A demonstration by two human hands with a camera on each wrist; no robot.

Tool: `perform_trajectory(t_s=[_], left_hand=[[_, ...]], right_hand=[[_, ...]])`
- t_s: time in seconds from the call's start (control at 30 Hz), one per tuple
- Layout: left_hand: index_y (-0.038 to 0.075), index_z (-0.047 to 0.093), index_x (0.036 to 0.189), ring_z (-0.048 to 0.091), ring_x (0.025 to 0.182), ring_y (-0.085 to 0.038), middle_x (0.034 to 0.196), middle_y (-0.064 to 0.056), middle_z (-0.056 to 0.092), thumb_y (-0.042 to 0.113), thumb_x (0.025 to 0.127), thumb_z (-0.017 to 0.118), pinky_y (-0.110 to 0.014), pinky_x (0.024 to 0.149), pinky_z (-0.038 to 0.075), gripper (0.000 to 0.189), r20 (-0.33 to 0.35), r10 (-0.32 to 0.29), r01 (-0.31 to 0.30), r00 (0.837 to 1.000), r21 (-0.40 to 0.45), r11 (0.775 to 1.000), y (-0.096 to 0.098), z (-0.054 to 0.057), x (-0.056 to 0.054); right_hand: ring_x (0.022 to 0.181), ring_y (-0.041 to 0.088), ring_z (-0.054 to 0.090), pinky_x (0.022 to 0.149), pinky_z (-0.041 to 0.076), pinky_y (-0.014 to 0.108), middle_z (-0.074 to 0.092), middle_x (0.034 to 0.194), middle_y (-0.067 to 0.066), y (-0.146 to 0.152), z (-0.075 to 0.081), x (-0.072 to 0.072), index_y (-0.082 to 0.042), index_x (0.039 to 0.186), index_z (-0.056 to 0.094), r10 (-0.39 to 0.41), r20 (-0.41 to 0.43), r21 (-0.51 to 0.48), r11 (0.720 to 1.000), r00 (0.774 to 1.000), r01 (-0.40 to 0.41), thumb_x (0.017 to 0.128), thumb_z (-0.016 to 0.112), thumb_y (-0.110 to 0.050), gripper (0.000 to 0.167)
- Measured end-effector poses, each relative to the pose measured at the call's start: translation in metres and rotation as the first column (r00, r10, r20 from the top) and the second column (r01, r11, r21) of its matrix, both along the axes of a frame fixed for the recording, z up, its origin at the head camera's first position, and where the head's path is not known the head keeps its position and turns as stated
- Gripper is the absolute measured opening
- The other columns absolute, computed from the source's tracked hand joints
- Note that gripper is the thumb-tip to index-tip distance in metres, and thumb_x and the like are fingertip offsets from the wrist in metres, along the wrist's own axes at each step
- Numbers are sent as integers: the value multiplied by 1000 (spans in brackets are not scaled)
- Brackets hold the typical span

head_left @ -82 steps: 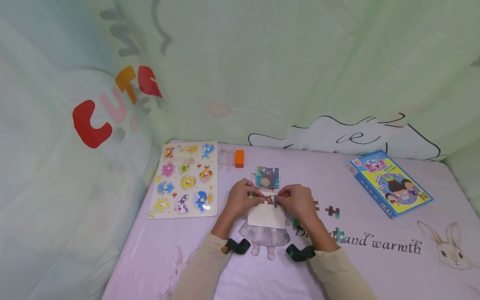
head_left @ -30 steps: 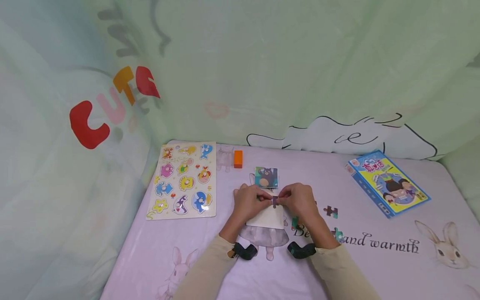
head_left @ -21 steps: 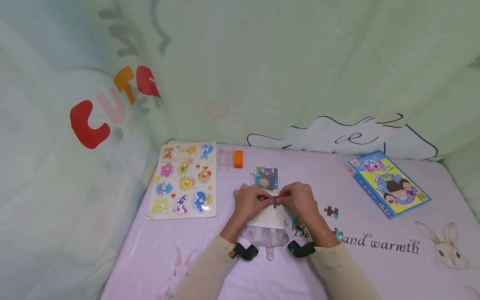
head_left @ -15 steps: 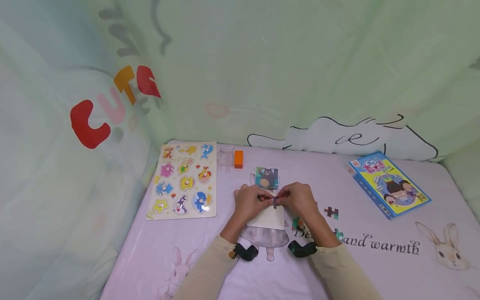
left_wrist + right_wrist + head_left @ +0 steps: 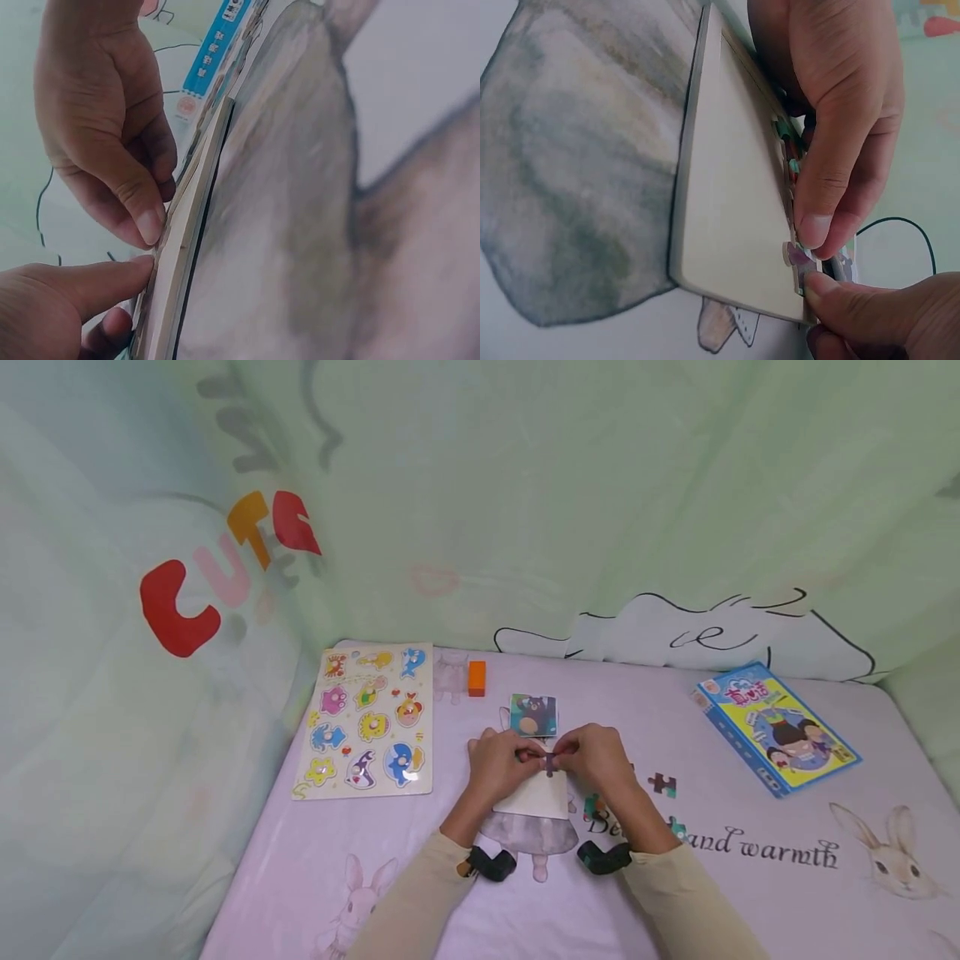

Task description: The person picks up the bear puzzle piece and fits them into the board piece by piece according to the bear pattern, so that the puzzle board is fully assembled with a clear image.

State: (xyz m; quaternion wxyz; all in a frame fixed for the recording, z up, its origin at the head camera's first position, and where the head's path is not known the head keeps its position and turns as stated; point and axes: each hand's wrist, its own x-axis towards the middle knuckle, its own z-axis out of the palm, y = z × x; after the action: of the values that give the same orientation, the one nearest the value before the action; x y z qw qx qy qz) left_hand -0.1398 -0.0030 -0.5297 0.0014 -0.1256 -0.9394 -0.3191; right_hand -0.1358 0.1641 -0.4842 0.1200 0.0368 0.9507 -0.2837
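In the head view, my left hand (image 5: 498, 766) and right hand (image 5: 597, 763) meet over a cream puzzle board (image 5: 531, 799). Their thumbs and fingertips pinch a small purplish jigsaw piece (image 5: 550, 764) from its two sides, at the board's far right. The right wrist view shows this jigsaw piece (image 5: 801, 262) against the board surface, the right thumb on its near end. Green and red pieces (image 5: 787, 146) lie along the far edge, partly hidden beneath the left hand. Just beyond the board is a bear picture card (image 5: 534, 716).
Loose jigsaw pieces (image 5: 662, 783) lie right of the right hand, some partly behind the forearm. A sea-animal peg puzzle (image 5: 365, 722) lies to the left, an orange block (image 5: 477, 678) near the back. The blue and yellow box (image 5: 780, 727) sits at the back right.
Since the oldest frame, my left hand has moved right, close to the right hand, covering the row of pieces seen between them. Over the last second both hands stay nearly still.
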Motion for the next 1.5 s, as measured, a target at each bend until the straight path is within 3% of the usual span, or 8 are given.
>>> perform_trajectory(t_s=[0.17, 0.3, 0.5, 0.73, 0.87, 1.13, 1.37, 1.5], left_hand=[[33, 83, 94, 46, 80, -12, 73, 12, 60, 36, 87, 81, -35, 73, 25, 8, 28, -19, 18, 999, 37, 999, -4, 0, -1], [32, 83, 96, 48, 80, -9, 74, 13, 63, 33, 87, 81, -33, 74, 27, 10, 80, -95, 88, 992, 85, 993, -13, 0, -6], [19, 83, 96, 51, 74, -7, 78, 4, 58, 18, 88, 80, -22, 68, 41, 9, 136, -201, 174, 970, 186, 967, -38, 4, -19], [18, 83, 93, 52, 77, -8, 86, 5, 61, 22, 86, 83, -22, 69, 42, 7, 150, -223, 196, 963, 174, 965, -61, 4, -25], [19, 82, 95, 51, 77, -10, 88, 5, 62, 24, 87, 82, -21, 69, 42, 10, 166, -244, 211, 955, 193, 958, -62, 4, -25], [19, 82, 95, 51, 78, -10, 88, 6, 62, 22, 86, 83, -21, 68, 42, 9, 188, -205, 167, 960, 200, 965, -59, 3, -24], [19, 82, 97, 51, 78, -10, 90, 5, 62, 21, 87, 82, -20, 68, 41, 10, 187, -234, 195, 954, 206, 959, -61, 5, -24], [20, 82, 99, 50, 78, -10, 91, 6, 62, 21, 88, 81, -20, 68, 40, 10, 191, -244, 207, 951, 197, 958, -63, 4, -24]], right_hand=[[77, 22, 58, 65, 46, 30, 72, 78, 3, -2, 0, 1, -10, 91, 81, 8, -3, -2, 1000, 1000, -8, 86, 81, -12, 5], [77, 22, 58, 64, 45, 31, 71, 77, 3, -3, 0, 0, -10, 92, 80, 8, -1, 10, 1000, 1000, -8, 87, 80, -11, 4], [79, 23, 58, 66, 47, 32, 70, 80, 4, -3, -1, 0, -10, 94, 80, 2, -5, 17, 1000, 1000, -2, 88, 79, -11, 6], [79, 24, 58, 65, 46, 32, 70, 81, 6, -4, -2, 2, -9, 94, 79, -1, -4, 18, 1000, 1000, 1, 88, 79, -12, 7], [80, 24, 57, 65, 46, 32, 68, 79, 5, -4, 0, 3, -10, 95, 80, -10, -1, 17, 1000, 1000, 10, 88, 80, -14, 8], [82, 24, 56, 65, 45, 31, 66, 81, 5, -2, 2, 7, -11, 101, 79, -5, 1, 27, 1000, 1000, 5, 91, 77, -16, 12], [84, 23, 60, 73, 53, 37, 74, 92, 7, 11, 7, 17, -8, 103, 79, 52, -58, -17, 998, 997, -54, 93, 74, -17, 15], [87, 25, 63, 74, 53, 38, 74, 97, 10, 23, 9, 21, -9, 106, 79, 27, -100, -32, 999, 995, -30, 95, 72, -19, 17]])
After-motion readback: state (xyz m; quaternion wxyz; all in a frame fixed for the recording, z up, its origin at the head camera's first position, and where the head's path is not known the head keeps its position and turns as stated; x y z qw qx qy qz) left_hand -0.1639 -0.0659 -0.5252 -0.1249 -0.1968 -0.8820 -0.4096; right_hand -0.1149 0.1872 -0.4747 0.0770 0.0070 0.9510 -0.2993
